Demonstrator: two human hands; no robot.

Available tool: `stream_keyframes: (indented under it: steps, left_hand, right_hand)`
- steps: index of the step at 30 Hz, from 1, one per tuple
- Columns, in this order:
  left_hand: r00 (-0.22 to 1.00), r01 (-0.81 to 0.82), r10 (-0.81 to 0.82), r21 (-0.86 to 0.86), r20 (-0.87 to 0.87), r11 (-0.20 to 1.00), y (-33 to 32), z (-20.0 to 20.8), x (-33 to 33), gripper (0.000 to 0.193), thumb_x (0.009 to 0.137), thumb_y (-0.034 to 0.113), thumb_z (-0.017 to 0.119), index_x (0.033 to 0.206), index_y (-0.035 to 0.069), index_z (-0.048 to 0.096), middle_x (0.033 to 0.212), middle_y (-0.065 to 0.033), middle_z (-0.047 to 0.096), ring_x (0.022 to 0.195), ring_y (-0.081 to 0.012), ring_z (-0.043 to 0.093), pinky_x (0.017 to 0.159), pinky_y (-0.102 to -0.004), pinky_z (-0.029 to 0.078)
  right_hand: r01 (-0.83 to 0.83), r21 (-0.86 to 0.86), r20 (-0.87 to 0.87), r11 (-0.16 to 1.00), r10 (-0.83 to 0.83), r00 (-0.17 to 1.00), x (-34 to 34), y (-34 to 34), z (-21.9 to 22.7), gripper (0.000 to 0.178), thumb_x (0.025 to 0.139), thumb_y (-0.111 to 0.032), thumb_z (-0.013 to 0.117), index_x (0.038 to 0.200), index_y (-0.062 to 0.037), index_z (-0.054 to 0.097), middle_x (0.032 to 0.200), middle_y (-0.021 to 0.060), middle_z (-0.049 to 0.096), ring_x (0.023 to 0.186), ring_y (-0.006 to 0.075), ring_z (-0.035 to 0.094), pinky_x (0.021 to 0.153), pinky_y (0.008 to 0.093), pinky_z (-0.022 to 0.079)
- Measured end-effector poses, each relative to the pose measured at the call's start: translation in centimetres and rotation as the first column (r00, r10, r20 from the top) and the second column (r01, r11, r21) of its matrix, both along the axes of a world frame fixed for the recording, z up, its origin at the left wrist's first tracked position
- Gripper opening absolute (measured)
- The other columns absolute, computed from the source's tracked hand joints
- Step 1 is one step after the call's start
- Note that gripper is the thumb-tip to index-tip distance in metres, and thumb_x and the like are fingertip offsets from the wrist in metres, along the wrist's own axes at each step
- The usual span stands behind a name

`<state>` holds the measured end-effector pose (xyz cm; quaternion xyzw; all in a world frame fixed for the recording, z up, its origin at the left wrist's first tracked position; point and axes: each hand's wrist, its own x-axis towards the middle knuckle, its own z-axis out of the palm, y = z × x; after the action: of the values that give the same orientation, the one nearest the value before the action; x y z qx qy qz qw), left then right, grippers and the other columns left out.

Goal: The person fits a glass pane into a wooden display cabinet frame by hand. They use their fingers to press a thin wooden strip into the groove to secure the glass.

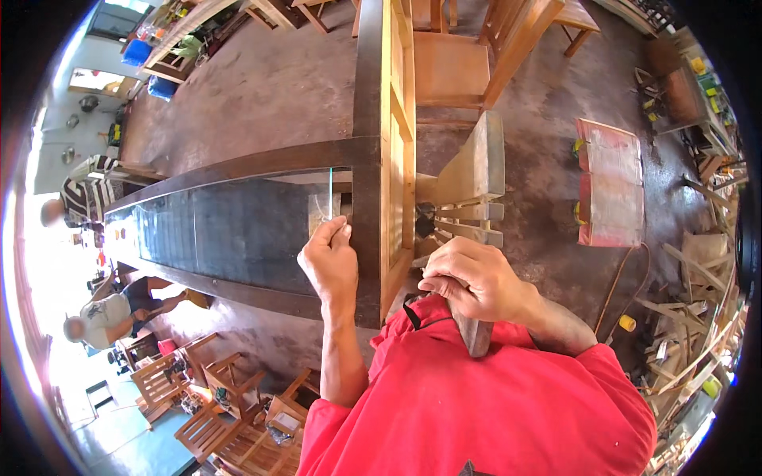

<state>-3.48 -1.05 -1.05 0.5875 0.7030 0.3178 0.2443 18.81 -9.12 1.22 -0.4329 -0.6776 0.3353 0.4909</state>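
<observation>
The left hand point(330, 258), fingertips bunched narrow, meets the right end of a glass pane point(246, 226); the right hand point(472, 278) is curled. Whether either grips anything, I cannot tell. The pane's long axis points leftward within a dark wooden frame point(367, 210).

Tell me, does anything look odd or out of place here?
The glass pane stops short of the dark frame at its right end, leaving a gap; scrap wood lies jumbled, far right.

Woodworking workshop, slatted wooden chairs point(163, 379), jumbled wood offcuts point(675, 312), stained bare floor point(254, 87)
</observation>
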Motion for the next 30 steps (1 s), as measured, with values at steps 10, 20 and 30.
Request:
stream_keyframes:
  steps: [10, 20, 30]
  left_hand:
    - [0.997, 0.003, 0.003, 0.069, -0.078, 0.998, 4.8, -1.1, 2.6, 0.017, 0.087, 0.001, 0.070, 0.102, 0.001, 0.078, 0.093, -0.0216, 0.076, 0.083, -0.0301, 0.075, 0.080, -0.0363, 0.055]
    - [0.949, 0.279, -0.246, 0.164, -0.200, 0.946, 6.1, -0.4, 1.8, 0.023, 0.080, -0.004, 0.059, 0.098, -0.003, 0.073, 0.089, -0.0287, 0.068, 0.085, -0.0482, 0.067, 0.077, -0.0491, 0.053]
    - [0.980, 0.158, -0.166, -0.074, -0.110, 0.985, 1.0, 1.1, -0.1, 0.023, 0.087, -0.003, 0.065, 0.105, 0.004, 0.078, 0.096, -0.0223, 0.074, 0.087, -0.0355, 0.075, 0.080, -0.0414, 0.056]
  right_hand:
    - [0.035, -0.056, 0.030, 0.998, -0.033, 0.999, -0.6, 0.4, 0.5, 0.014, 0.085, -0.005, 0.080, 0.090, -0.0033, 0.068, 0.087, 0.0095, 0.067, 0.079, 0.0273, 0.068, 0.068, 0.0380, 0.055]
    - [0.052, -0.084, 0.145, 0.995, -0.040, 0.989, -0.9, 0.5, 0.3, 0.012, 0.090, -0.003, 0.077, 0.096, -0.0021, 0.067, 0.089, 0.0093, 0.067, 0.077, 0.0222, 0.068, 0.066, 0.0320, 0.054]
    - [0.124, -0.052, 0.087, 0.991, -0.119, 0.989, -0.8, 0.3, -0.1, 0.012, 0.087, -0.010, 0.079, 0.089, -0.0044, 0.069, 0.085, 0.0086, 0.067, 0.077, 0.0289, 0.067, 0.067, 0.0396, 0.054]
